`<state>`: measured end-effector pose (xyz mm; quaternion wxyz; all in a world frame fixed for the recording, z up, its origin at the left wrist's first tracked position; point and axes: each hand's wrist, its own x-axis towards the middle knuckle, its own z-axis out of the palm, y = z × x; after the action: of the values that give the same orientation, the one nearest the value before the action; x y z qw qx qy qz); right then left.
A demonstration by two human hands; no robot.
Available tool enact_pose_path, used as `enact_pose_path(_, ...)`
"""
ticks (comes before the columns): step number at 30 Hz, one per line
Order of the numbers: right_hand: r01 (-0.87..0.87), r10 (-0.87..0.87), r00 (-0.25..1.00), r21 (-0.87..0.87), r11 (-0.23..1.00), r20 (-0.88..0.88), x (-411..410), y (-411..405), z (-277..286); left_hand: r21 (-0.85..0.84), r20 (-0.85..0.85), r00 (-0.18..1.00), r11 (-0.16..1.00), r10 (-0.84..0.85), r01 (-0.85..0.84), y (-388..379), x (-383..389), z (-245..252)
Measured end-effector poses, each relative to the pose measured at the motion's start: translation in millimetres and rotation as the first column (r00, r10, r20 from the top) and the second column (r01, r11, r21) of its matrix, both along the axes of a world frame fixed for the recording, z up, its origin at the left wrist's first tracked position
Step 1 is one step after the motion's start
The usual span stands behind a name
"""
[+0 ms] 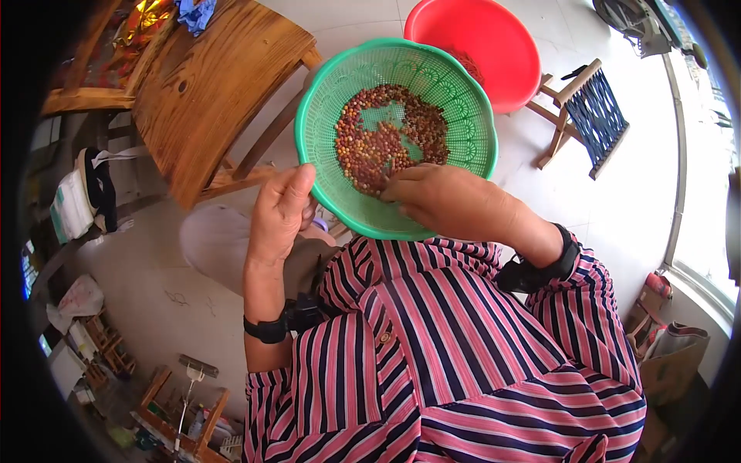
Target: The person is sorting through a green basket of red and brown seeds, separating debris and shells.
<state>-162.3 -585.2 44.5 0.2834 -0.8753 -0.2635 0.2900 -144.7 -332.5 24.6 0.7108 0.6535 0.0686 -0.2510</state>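
A green plastic colander [463, 110] with a perforated wall is held over my lap. Small round beads or seeds [376, 142] in red, orange, tan and brown lie loosely across its bottom, with green mesh showing between the piles. My left hand [281, 214] grips the colander's left rim, thumb on top. Inside the near right side, my right hand [446, 194] reaches over the rim with its fingers bent down at the edge of the beads or seeds. Those fingertips are partly hidden, so whether they pinch anything cannot be told.
Behind the colander stands a red plastic basin [503, 58] with reddish strands inside. A folding stool [599, 118] with dark webbing is to its right. At left is a wooden table [214, 69]; a squeegee or broom [197, 367] stands lower left. A cardboard box [674, 359] sits lower right.
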Motion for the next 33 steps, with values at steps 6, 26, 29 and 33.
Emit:
enact_pose_path(6,0.294,-0.316,0.937,0.15,0.944,0.151,16.6,-6.7,3.5,-0.005,0.005,1.0,1.0,-0.029,0.029,6.9,-3.8,-2.7)
enact_pose_path(26,-0.087,0.034,0.988,0.373,0.924,0.148,-15.0,-1.7,8.7,-0.013,0.012,0.999,0.999,-0.047,0.047,0.2,-4.6,-4.9)
enact_pose_path(29,0.191,-0.239,0.964,0.325,0.926,0.114,-5.3,-7.0,5.2,0.01,0.022,0.998,0.999,-0.05,0.05,3.7,-6.9,-2.3)
enact_pose_path(33,0.317,-0.352,0.891,0.16,0.935,0.288,31.8,-13.6,-5.4,0.012,0.039,0.998,0.998,-0.055,0.055,4.2,-6.9,-4.7)
